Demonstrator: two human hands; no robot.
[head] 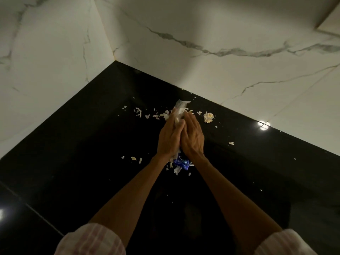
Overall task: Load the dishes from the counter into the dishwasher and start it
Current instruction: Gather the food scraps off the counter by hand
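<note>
Pink striped rolled-up sleeves (pixel 92 240) sit nearest, at the bottom edge, one on each arm. Two bare forearms reach away from them over the shiny black stone bench (pixel 73 144) and meet in the middle.

Left hand (pixel 170 138) and right hand (pixel 192 139) press together side by side, palms facing in, fingers fairly straight and pointing to the far wall. Between them they squeeze a crumpled clear and blue plastic wrapper (pixel 181 162). So the grip here is both hands pressing flat on the wrapper from its two sides, not curled round it. The wrapper's long line runs near to far: its blue end pokes out near the wrists, and its clear end sticks out past the fingertips. Neither hand is closer to it than the other.

Little pale peel scraps (pixel 139 112) lie all around, some just near the wrists, more to the left and right of the fingertips, and a bigger pale clump (pixel 208 116) sits to the right, near the wall.

Farthest away, white marble wall tiles (pixel 202 34) with grey veins meet in a corner.

No dishes and no dishwasher can be seen, so they must be somewhere out of view. It looks like tidying rubbish comes first, and loading has not started.
</note>
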